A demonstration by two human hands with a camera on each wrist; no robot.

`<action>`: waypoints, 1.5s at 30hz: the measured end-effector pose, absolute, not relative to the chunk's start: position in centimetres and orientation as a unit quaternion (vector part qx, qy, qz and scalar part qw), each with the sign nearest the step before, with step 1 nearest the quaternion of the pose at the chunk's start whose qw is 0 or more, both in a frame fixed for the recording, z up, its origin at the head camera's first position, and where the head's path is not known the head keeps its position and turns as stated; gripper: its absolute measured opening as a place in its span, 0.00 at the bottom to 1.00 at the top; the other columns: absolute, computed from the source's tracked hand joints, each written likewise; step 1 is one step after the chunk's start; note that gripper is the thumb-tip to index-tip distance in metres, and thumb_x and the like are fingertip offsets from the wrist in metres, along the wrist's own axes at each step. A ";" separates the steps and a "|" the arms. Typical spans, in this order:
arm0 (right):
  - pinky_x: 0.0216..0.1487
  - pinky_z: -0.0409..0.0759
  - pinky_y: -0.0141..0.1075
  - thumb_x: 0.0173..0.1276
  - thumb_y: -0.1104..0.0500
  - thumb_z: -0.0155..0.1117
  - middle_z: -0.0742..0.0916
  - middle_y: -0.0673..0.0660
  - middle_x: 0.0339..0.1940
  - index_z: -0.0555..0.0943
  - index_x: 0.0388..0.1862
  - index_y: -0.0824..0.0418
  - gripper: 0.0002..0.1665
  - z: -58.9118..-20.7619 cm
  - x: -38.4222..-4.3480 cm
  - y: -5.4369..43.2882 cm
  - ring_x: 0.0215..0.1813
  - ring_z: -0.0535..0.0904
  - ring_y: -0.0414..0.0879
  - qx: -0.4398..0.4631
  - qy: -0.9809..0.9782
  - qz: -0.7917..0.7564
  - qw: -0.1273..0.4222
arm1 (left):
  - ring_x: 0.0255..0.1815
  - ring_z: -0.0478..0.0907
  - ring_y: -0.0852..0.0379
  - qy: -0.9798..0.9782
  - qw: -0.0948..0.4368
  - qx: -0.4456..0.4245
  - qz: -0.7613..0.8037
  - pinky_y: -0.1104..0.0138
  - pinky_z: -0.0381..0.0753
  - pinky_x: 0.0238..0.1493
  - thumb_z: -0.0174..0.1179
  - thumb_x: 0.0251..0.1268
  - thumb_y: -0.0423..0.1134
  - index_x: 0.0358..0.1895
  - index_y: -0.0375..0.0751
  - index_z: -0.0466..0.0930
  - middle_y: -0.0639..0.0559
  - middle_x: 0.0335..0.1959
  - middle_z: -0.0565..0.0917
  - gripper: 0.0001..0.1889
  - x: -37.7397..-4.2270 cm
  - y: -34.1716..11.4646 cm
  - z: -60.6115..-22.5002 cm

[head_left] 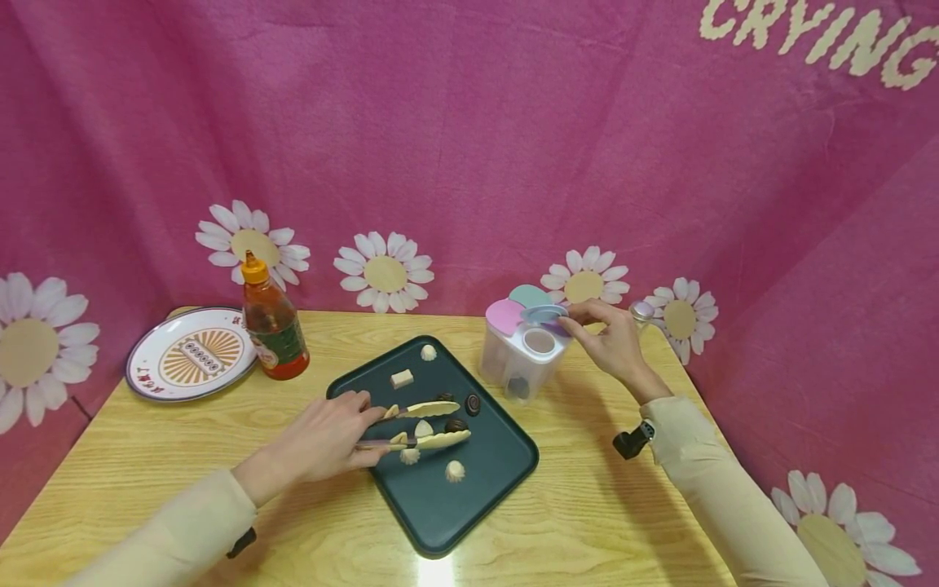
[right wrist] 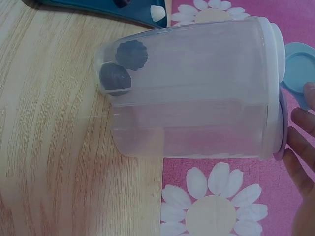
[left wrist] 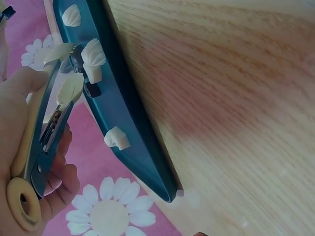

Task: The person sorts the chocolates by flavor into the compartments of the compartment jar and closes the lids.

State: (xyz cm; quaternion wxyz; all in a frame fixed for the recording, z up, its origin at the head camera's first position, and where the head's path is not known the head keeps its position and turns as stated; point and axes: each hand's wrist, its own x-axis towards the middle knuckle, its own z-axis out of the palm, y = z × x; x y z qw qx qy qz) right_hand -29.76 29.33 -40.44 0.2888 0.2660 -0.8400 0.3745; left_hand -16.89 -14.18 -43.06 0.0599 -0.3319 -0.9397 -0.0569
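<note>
My left hand (head_left: 323, 436) grips a pair of cream-tipped tongs (head_left: 440, 440) over the dark baking tray (head_left: 469, 509). The tong tips stand apart; a white chocolate (head_left: 423, 429) and a dark chocolate (head_left: 456, 425) show between them. More white pieces (left wrist: 117, 138) and dark ones (head_left: 473, 404) lie scattered on the tray. Thumb and fingers of my right hand (head_left: 609, 338) pinch the raised blue lid (right wrist: 299, 69) of a clear container (head_left: 499, 359) with several compartments. Its pink lid (head_left: 505, 316) and green lid (head_left: 530, 295) are down. Dark chocolates (right wrist: 132, 55) sit at the bottom inside.
An oval plate (head_left: 147, 367) lies at the table's back left, beside a red sauce bottle (head_left: 267, 326) with a yellow cap. Behind my right hand, a jar's rounded cap (head_left: 642, 311) shows. Pink flowered cloth (head_left: 469, 163) hangs along the table's back edge.
</note>
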 end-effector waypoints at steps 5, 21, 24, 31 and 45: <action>0.43 0.80 0.17 0.61 0.68 0.79 0.94 0.58 0.34 0.92 0.39 0.62 0.08 -40.4 -29.8 29.3 0.37 0.84 0.24 0.267 -0.839 0.375 0.289 | 0.29 0.68 0.60 -0.940 0.054 -0.334 -0.048 0.70 0.66 0.23 0.70 0.66 0.57 0.55 0.42 0.88 0.51 0.34 0.79 0.24 -17.0 -14.0 -43.3; 0.43 0.81 0.18 0.61 0.68 0.80 0.94 0.59 0.35 0.91 0.40 0.63 0.08 -40.3 -29.7 29.3 0.37 0.83 0.23 0.269 -0.841 0.370 0.288 | 0.29 0.67 0.61 -0.932 0.095 -0.342 -0.067 0.74 0.63 0.24 0.72 0.64 0.57 0.56 0.44 0.89 0.52 0.34 0.79 0.24 -17.6 -12.7 -41.5; 0.43 0.81 0.18 0.61 0.68 0.79 0.94 0.59 0.35 0.91 0.40 0.63 0.08 -40.3 -29.7 29.3 0.37 0.83 0.23 0.268 -0.842 0.371 0.286 | 0.29 0.67 0.60 -0.931 0.108 -0.341 -0.078 0.74 0.64 0.24 0.74 0.63 0.56 0.56 0.44 0.89 0.51 0.35 0.80 0.25 -17.9 -12.3 -40.7; 0.44 0.80 0.17 0.62 0.68 0.79 0.94 0.59 0.36 0.91 0.40 0.62 0.08 -40.3 -29.6 29.3 0.37 0.83 0.24 0.269 -0.840 0.376 0.284 | 0.27 0.67 0.61 -0.920 0.154 -0.346 -0.099 0.75 0.61 0.21 0.74 0.62 0.56 0.58 0.43 0.89 0.50 0.35 0.82 0.26 -18.8 -11.2 -38.7; 0.42 0.82 0.20 0.62 0.68 0.79 0.94 0.58 0.34 0.91 0.39 0.62 0.07 -40.4 -29.9 29.3 0.36 0.83 0.23 0.272 -0.836 0.377 0.291 | 0.32 0.74 0.58 -0.917 0.171 -0.331 -0.141 0.73 0.66 0.22 0.72 0.65 0.55 0.61 0.45 0.87 0.48 0.43 0.85 0.26 -22.0 -7.2 -37.0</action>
